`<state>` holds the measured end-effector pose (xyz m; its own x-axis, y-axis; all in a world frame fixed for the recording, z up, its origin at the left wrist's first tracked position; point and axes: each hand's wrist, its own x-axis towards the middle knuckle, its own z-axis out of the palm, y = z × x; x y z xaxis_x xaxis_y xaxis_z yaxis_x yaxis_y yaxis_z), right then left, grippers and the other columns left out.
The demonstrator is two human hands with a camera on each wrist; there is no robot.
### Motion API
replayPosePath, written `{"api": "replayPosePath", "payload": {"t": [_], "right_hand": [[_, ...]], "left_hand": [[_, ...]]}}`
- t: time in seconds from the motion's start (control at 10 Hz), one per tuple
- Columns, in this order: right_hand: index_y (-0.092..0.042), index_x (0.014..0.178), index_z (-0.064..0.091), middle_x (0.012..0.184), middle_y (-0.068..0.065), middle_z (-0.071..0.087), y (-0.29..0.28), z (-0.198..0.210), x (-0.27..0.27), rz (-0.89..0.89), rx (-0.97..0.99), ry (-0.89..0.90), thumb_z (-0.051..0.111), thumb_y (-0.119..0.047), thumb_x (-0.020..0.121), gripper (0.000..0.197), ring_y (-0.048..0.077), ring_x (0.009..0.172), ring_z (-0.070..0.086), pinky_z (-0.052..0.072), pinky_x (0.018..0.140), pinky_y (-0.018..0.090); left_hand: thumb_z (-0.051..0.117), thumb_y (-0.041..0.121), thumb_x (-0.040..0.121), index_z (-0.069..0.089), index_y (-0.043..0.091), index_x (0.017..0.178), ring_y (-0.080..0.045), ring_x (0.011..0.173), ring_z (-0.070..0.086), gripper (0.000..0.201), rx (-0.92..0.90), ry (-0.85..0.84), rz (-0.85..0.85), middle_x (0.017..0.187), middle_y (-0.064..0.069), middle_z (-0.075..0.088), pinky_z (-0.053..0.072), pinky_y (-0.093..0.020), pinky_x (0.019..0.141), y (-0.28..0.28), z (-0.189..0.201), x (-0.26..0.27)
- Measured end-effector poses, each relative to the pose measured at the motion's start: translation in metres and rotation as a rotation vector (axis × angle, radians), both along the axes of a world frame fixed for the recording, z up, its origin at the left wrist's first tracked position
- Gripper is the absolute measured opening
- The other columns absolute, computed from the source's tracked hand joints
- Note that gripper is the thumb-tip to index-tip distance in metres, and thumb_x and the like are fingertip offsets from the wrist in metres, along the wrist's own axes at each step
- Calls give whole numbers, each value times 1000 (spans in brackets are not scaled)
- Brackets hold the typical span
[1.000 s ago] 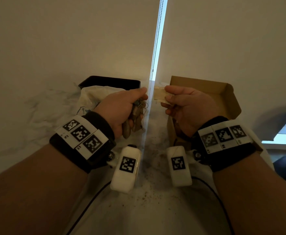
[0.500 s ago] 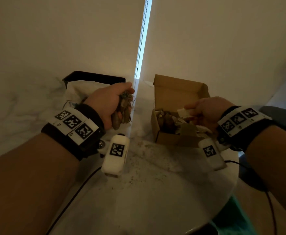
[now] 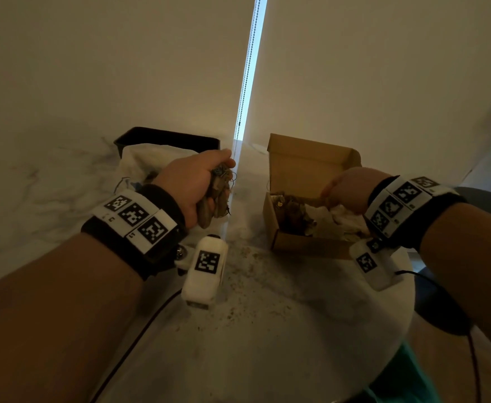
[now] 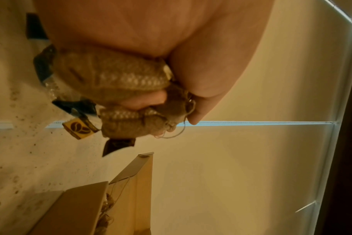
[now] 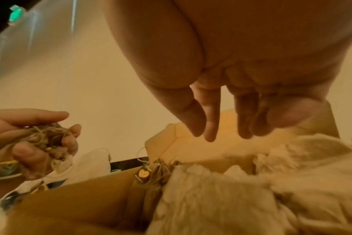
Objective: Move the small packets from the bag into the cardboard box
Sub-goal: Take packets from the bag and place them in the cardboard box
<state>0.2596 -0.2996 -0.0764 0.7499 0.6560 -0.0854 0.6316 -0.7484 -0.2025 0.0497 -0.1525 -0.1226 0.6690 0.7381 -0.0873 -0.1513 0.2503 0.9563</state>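
Observation:
My left hand [image 3: 200, 184] grips a bunch of small brown packets [image 3: 216, 196] with strings and tags, held above the table left of the cardboard box; the packets [image 4: 119, 82] fill its curled fingers. The open cardboard box [image 3: 305, 242] stands at the right, with brown packets [image 3: 290, 210] and pale packets [image 3: 343, 219] inside. My right hand [image 3: 349, 190] hovers over the box with straight, empty fingers [image 5: 209, 120] just above the pale packets [image 5: 221, 195]. The white bag [image 3: 139, 161] lies behind my left hand.
A black tray [image 3: 165, 138] stands behind the bag against the wall. The round marble table [image 3: 267, 330] carries brown crumbs, and its edge curves close to the box on the right. A bead cord [image 3: 245, 68] hangs between the blinds.
My right hand carried a pale packet from beside my left hand over to the box, and now its fingers are straight and empty above the pile. The left hand kept its bunch.

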Motion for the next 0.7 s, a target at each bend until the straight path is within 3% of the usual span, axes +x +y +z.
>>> {"api": "replayPosePath", "payload": {"t": [0.1,0.2,0.3,0.4,0.5,0.6,0.7], "right_hand": [[-9,115,68,109,15,69,5,-2,1,60,113,111,59,-17,91,26,33,103,66,55,87,43],[-6,121,62,116,12,66,10,-13,-4,151,-56,190,59,-11,92,29,30,100,65,53,89,42],[-17,131,56,126,3,61,9,-15,-13,149,-125,147,62,-20,92,39,25,114,58,49,98,39],[-7,117,61,109,9,67,15,-17,-6,141,-27,170,61,-22,92,29,31,107,64,55,73,38],[-7,105,64,106,13,70,24,2,-16,70,224,205,60,-24,92,22,25,82,68,56,66,38],[-11,91,66,96,6,72,34,21,-36,196,464,252,62,-27,92,16,18,75,66,55,66,33],[-13,92,70,86,3,71,47,26,-64,316,671,476,64,-23,91,11,13,68,65,53,56,25]], "left_hand": [[61,44,95,67,18,94,-18,56,54,27,-13,-6,-17,73,-4,60,37,-17,36,0,2,0],[61,43,95,66,17,93,-17,52,54,26,-22,-21,-15,71,-4,60,39,-19,37,-1,2,1],[61,44,95,67,17,93,-16,50,54,27,-21,-12,-4,70,-4,60,40,-19,39,-2,2,1],[61,47,94,66,16,94,-16,50,54,31,-66,-32,-26,71,-4,60,43,-21,47,-5,6,0],[59,50,93,64,12,96,-16,51,52,39,-166,-104,-68,71,-5,60,41,-18,40,-7,15,-5],[54,54,93,65,7,105,-18,55,52,50,-234,-196,-106,76,-7,61,40,-17,38,-8,21,-9],[52,53,93,66,4,109,-20,56,52,54,-266,-241,-116,79,-11,61,43,-18,40,-8,23,-11]]}}
